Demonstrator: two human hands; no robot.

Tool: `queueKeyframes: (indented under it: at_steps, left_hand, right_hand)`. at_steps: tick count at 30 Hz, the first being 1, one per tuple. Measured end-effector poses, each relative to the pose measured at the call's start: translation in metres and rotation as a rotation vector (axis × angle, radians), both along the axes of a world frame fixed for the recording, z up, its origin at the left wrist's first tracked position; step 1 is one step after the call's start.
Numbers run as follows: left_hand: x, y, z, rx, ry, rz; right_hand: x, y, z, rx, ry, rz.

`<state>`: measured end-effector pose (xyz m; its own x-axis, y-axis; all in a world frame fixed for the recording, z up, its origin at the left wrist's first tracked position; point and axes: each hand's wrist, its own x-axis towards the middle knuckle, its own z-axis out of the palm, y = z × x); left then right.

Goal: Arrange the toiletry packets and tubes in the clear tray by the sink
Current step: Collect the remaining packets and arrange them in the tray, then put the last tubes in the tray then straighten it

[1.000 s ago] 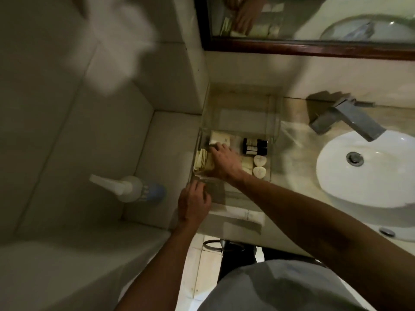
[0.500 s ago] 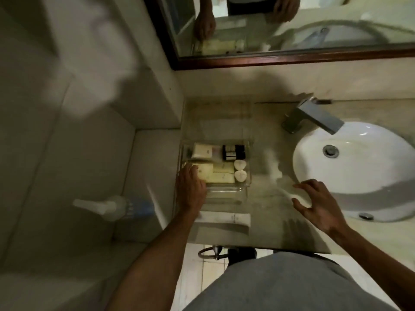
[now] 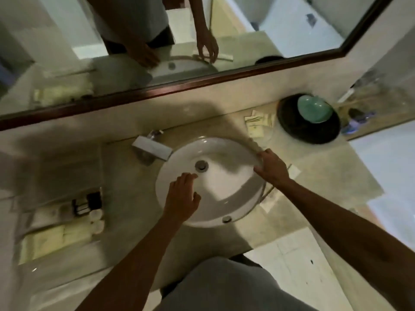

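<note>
The clear tray point(image 3: 27, 225) sits at the left of the counter, blurred, with pale packets point(image 3: 54, 240), small dark bottles point(image 3: 86, 204) and round white caps point(image 3: 96, 221) in it. My left hand point(image 3: 182, 198) hovers over the white sink point(image 3: 215, 198), fingers apart, holding nothing. At the sink's right rim my right hand point(image 3: 272, 168) has its fingers spread, empty. More pale packets point(image 3: 256, 124) lie on the counter behind the sink on the right. A white packet point(image 3: 294, 171) lies just right of my right hand, and another point(image 3: 268, 202) by the sink's near right edge.
A square faucet point(image 3: 152, 149) stands behind the sink on the left. A black round dish with a green bowl point(image 3: 314, 108) sits at the back right. A framed mirror point(image 3: 157, 90) runs along the wall. The counter's front edge is near my body.
The view has swung right, from the tray to the sink. My left hand left the tray and moved over the basin. My right hand moved to the sink's right rim.
</note>
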<state>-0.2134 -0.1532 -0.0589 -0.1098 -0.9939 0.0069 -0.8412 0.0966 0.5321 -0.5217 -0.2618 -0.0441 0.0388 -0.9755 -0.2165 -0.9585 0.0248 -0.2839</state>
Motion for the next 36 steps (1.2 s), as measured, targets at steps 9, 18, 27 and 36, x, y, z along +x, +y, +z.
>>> queueKeyframes:
  at_steps: [9, 18, 27, 36]
  left_hand:
    - [-0.103, -0.024, -0.015, 0.079, -0.007, 0.108]
    - [-0.136, -0.042, -0.026, 0.182, -0.016, 0.141]
    - [-0.168, -0.096, -0.033, 0.129, -0.008, 0.070]
    - [-0.208, -0.137, -0.045, 0.088, -0.087, -0.066]
  right_hand:
    - [-0.040, -0.150, -0.053, 0.050, 0.004, 0.097]
    - [-0.069, -0.129, -0.060, 0.093, -0.020, 0.336]
    - [-0.084, -0.238, -0.056, 0.143, 0.032, 0.171]
    - [-0.102, -0.225, -0.041, -0.114, 0.199, 0.165]
